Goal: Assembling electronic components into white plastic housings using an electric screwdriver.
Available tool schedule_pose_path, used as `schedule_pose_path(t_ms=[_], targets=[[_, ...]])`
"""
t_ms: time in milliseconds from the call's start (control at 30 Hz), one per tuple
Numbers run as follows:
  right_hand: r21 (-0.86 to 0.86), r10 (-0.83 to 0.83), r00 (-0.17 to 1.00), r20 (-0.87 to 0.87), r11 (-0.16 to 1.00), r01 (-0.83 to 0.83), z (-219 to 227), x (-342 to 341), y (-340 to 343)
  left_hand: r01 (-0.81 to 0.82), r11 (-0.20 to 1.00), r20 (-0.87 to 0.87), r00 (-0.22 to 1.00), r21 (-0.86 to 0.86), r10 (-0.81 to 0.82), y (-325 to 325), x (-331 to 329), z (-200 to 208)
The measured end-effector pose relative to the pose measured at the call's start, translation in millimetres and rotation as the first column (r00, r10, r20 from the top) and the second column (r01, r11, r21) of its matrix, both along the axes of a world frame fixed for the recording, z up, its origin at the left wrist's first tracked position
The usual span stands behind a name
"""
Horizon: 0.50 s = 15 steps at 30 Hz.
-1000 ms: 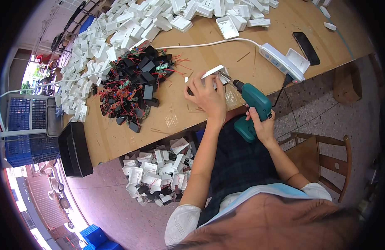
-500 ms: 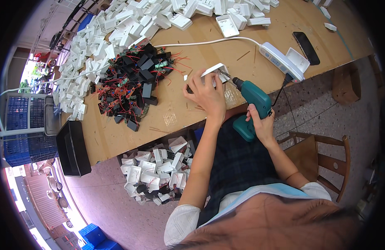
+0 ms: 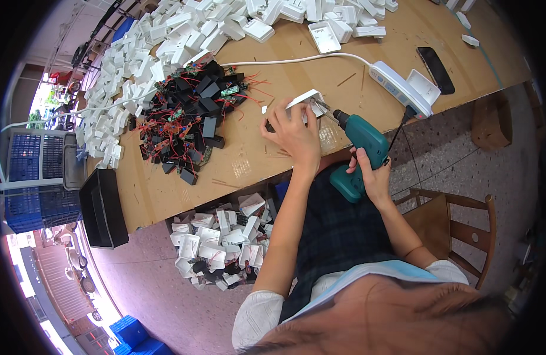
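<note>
My left hand (image 3: 294, 133) presses down on a small white plastic casing (image 3: 307, 99) lying on the wooden table (image 3: 243, 160). My right hand (image 3: 372, 177) grips the handle of a teal electric screwdriver (image 3: 360, 148). Its bit points at the casing's right edge, close to my left fingers. A black cord runs from the tool up to a white power strip (image 3: 400, 89).
A heap of black parts with red wires (image 3: 193, 118) lies left of my hands, and several white casings (image 3: 166, 47) are spread across the far table. A black phone (image 3: 435, 70), a black bin (image 3: 101, 207), a floor box of finished pieces (image 3: 223, 245), and a wooden chair (image 3: 456, 219) surround me.
Both hands stay in place on the casing and the screwdriver. The view has shifted only slightly.
</note>
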State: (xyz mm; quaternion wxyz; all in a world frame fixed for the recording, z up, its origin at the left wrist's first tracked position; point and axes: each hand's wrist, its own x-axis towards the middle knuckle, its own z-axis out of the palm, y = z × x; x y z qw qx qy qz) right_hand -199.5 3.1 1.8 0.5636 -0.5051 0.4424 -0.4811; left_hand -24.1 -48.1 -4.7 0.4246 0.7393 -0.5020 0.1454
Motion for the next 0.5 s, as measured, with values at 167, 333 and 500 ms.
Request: schedule_pose_path(t_ms=[167,333,500], targets=[[0.035,-0.006,1.0,0.027,0.999,0.005,1.0,2.9,-2.1,-0.002,1.0,0.018,1.0,-0.01,0.002,-1.1,-0.1,0.4],[0.032,-0.005,0.999,0.032,0.999,0.004,-0.1,3.3,-3.0,-0.001,1.0,0.026,1.0,-0.011,0.001,-0.7,0.0,0.4],[0.041,-0.012,0.999,0.03,0.999,0.011,1.1,2.7,-3.1,-0.003,1.0,0.028,1.0,-0.014,0.003,-1.1,-0.4,0.9]])
